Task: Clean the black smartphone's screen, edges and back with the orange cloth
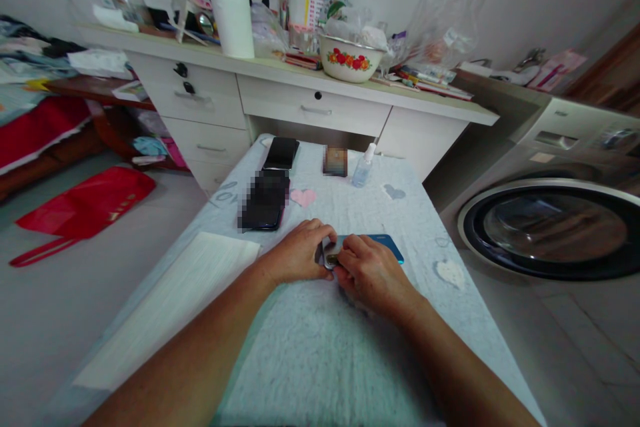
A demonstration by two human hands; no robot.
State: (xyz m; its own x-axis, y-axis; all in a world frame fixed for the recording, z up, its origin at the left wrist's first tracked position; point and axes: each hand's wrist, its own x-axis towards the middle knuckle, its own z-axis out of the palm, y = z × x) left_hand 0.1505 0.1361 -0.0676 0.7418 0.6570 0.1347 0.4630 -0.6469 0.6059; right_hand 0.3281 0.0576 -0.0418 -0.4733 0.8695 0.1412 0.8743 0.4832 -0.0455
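A blue smartphone (393, 245) lies on the cloth-covered table (320, 360), back side up as far as I can tell. My left hand (305, 250) grips its left end between thumb and fingers. My right hand (373, 273) rests over its middle, with curled fingertips pressed together at the silvery left end. A small dark patch shows at those fingertips; whether it is part of the phone or a separate piece I cannot tell. The right hand covers much of the phone.
Beyond the hands are two dark phone-like slabs (267, 203), a blurred brown item (335, 161) and a clear spray bottle (363, 168). A whitish flat strip (175, 307) lies left. A white desk (317, 107) closes off the back; a washing machine (560, 140) stands right.
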